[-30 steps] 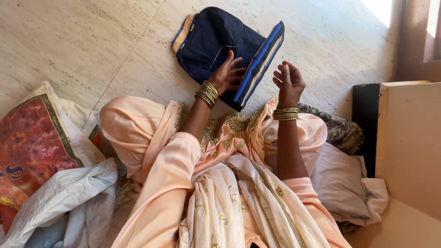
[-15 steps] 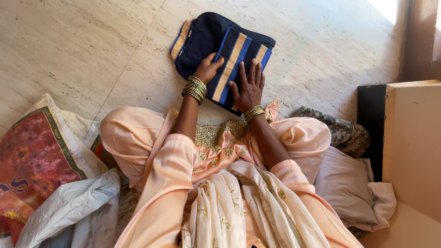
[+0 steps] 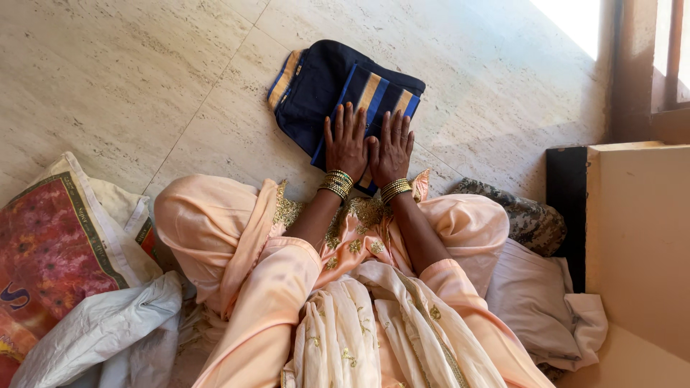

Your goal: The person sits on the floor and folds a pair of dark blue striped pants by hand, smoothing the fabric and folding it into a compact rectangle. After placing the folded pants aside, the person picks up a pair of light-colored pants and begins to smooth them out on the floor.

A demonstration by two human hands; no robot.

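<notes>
While I sit cross-legged on the floor (image 3: 144, 79), my left hand (image 3: 346, 142) and right hand (image 3: 392, 147) lie flat side by side, fingers spread, palms pressing down on the folded navy cloth (image 3: 323, 86) with blue and gold stripes; not gripping, just pressing. Gold bangles (image 3: 336, 182) on both wrists. Cloth lies on the marble tile floor just in front of my knees. Peach embroidered outfit (image 3: 237, 244) covers my lap. Printed red sack (image 3: 50, 251) and white bag (image 3: 100, 330) at my left; camouflage-print fabric (image 3: 528, 215), pale pillow (image 3: 539, 302) and beige box (image 3: 640, 237) at my right.
</notes>
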